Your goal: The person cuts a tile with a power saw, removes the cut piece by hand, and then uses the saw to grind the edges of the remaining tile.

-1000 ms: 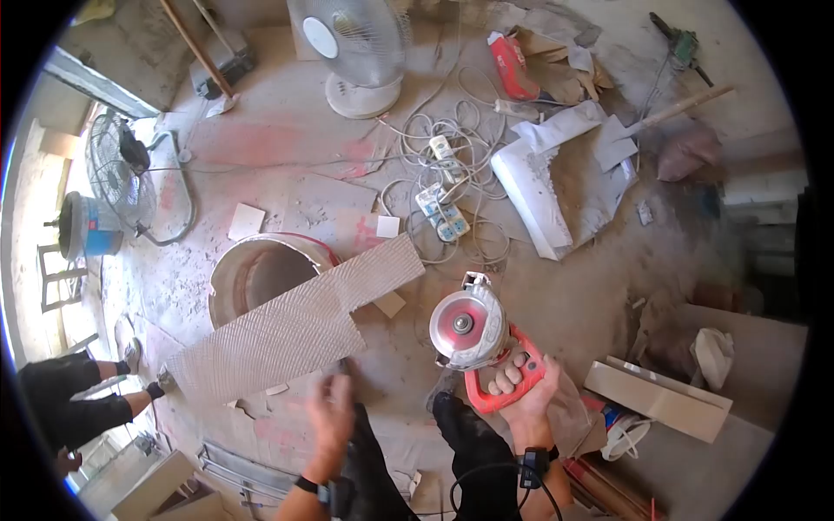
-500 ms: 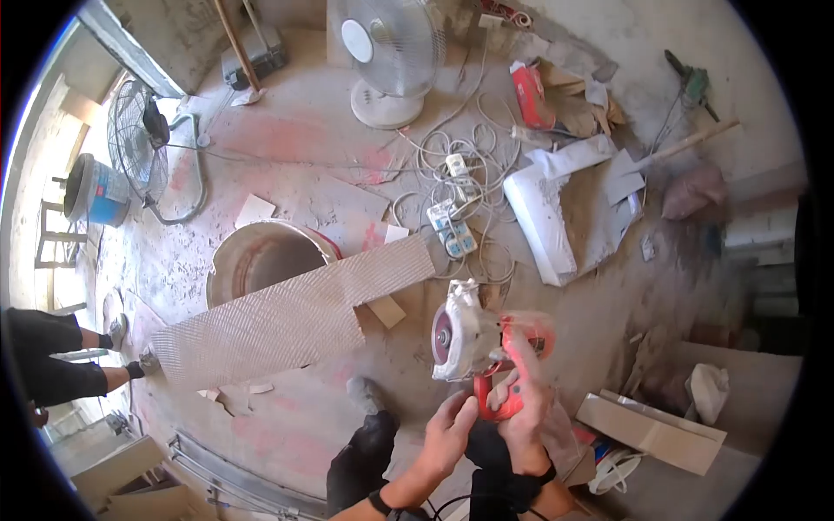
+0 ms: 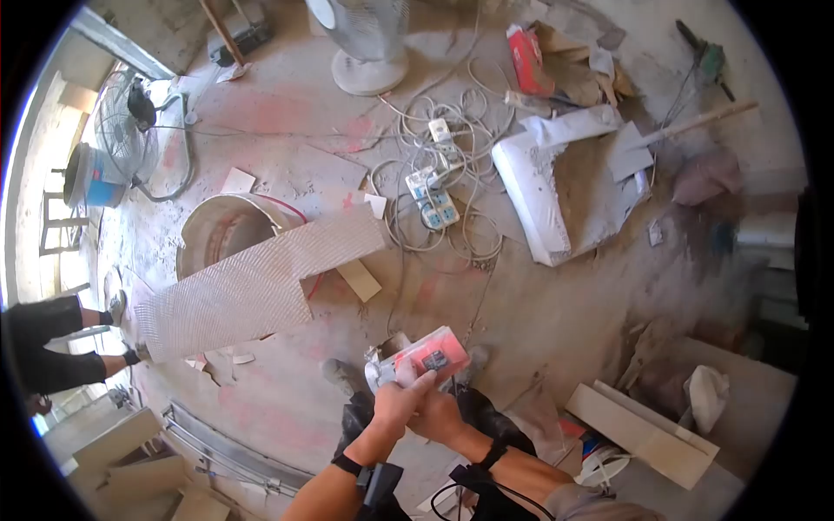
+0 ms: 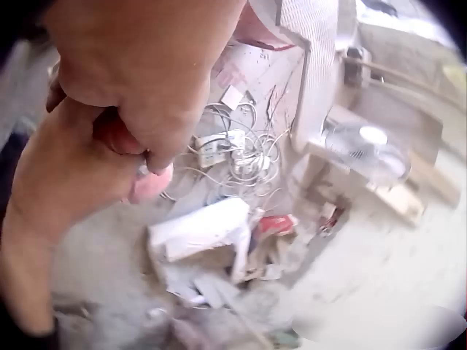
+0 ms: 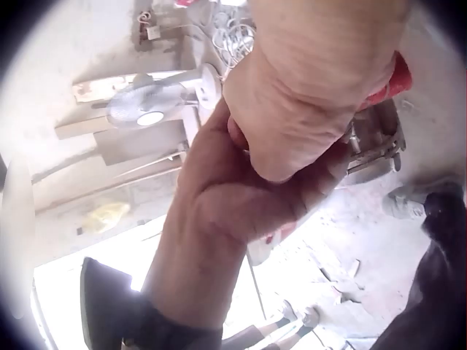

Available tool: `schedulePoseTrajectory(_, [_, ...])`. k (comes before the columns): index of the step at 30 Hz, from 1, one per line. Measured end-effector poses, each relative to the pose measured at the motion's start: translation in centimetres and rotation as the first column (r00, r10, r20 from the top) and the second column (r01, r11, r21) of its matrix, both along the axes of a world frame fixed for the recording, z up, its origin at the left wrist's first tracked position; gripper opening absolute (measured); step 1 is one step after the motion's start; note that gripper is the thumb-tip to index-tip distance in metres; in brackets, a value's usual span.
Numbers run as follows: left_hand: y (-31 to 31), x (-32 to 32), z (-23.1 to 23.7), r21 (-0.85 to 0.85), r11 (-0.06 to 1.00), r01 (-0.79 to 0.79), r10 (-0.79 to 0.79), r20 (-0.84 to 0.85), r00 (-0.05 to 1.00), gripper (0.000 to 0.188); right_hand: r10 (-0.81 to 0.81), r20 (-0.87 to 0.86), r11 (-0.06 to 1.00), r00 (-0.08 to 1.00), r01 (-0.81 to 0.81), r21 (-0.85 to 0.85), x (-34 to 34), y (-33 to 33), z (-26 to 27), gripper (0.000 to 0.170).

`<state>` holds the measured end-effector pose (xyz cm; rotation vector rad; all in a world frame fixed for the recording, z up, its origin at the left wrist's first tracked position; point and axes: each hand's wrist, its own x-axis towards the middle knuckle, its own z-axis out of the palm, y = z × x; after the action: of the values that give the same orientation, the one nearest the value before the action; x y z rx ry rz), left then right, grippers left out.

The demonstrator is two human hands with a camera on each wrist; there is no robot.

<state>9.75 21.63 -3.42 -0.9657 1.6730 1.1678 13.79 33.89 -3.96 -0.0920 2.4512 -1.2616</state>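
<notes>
A red and silver power saw (image 3: pixel 439 353) is held low in front of the body in the head view, its disc turned out of sight. My left hand (image 3: pixel 398 401) lies on the near side of the tool, fingers curled round it. My right hand (image 3: pixel 436 415) grips its handle just right of and against the left; its fingers are mostly hidden. Both wrist views show the two hands touching, with bits of red casing (image 5: pixel 394 80) beyond them. A large ridged tile (image 3: pixel 234 300) rests across a round bucket (image 3: pixel 195 234) to the left.
Tangled cables with power strips (image 3: pixel 432 200) lie ahead, beside a white wrapped piece (image 3: pixel 539 204). Fans (image 3: pixel 369 65) stand at the back. Another person's legs (image 3: pixel 65 347) are at far left, near the tile's end. Boards (image 3: pixel 643 430) lie at right.
The saw has turned so its disc no longer shows and has moved lower and left. My left hand has come from the left onto the tool, beside my right.
</notes>
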Motion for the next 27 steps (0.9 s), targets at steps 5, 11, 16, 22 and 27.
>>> schedulePoseTrajectory(5, [-0.8, 2.3, -4.9, -0.150, 0.986, 0.069, -0.060, 0.069, 0.996, 0.061, -0.084, 0.269, 0.982, 0.960, 0.126, -0.141, 3.1, -1.5, -3.3, 0.037])
schedulePoseTrajectory(11, [-1.8, 5.0, -4.8, -0.345, 0.915, 0.210, -0.243, -0.056, 0.968, 0.051, 0.115, 0.446, 0.919, 0.888, 0.075, -0.387, 5.8, 2.1, -6.8, 0.042])
schedulePoseTrajectory(16, [-1.3, 3.5, -1.5, -0.501, 0.837, 0.218, -0.358, -0.201, 0.912, 0.036, -0.007, 0.823, 0.914, 0.568, 0.338, -0.225, 6.8, 4.8, -13.7, 0.041])
schedulePoseTrajectory(22, [0.3, 3.0, -0.3, -0.571, 0.803, 0.170, -0.498, -0.487, 0.717, 0.034, 0.077, 0.952, 0.426, 0.297, 0.853, -0.300, 3.3, 1.4, -12.9, 0.045])
schedulePoseTrajectory(27, [2.2, 0.2, 1.4, -0.496, 0.846, 0.194, -0.514, -0.665, 0.543, 0.035, 0.129, 0.916, 0.314, 0.380, 0.861, -0.401, 3.4, 1.7, -12.9, 0.044])
